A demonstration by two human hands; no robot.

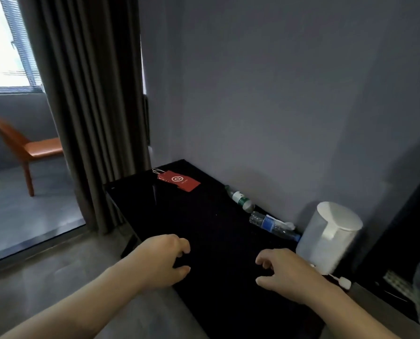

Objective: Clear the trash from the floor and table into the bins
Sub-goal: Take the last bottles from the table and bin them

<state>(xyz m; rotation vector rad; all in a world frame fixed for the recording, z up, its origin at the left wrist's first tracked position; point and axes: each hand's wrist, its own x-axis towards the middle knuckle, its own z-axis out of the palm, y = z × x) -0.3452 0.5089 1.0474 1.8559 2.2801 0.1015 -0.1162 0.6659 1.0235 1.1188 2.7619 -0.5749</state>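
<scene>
A crushed, blue-labelled water bottle (270, 225) lies on its side at the back of a black table (199, 231), tight along the grey wall (277, 94). Its long axis runs with that wall, and what looks like a blue cap points at the white electric kettle (328, 236) just beside it. A second empty bottle, the green-labelled bottle (240, 199), lies nearly end to end with the first and farther along the same wall. Its narrow neck appears to point away from the person. A scrap of white tissue (287, 225) shows behind the blue-labelled one, between it and the wall.

The right hand (283, 274) hovers over the table's near part. Its fingers are loosely curled and hold nothing, and the blue-labelled bottle sits straight ahead of it. The left hand (166, 256) is just as slack and empty at the table's outer edge, well apart from both bottles. The right hand is therefore the nearer. A reach forward would likely meet the bottle across its length, which suits a grip round the middle.

At the far corner of the table rests a red card (179, 183) with a paper clip (157, 171). Beyond hang a brown curtain (94, 106) and, past it, an orange chair (30, 148). No bin is in view.
</scene>
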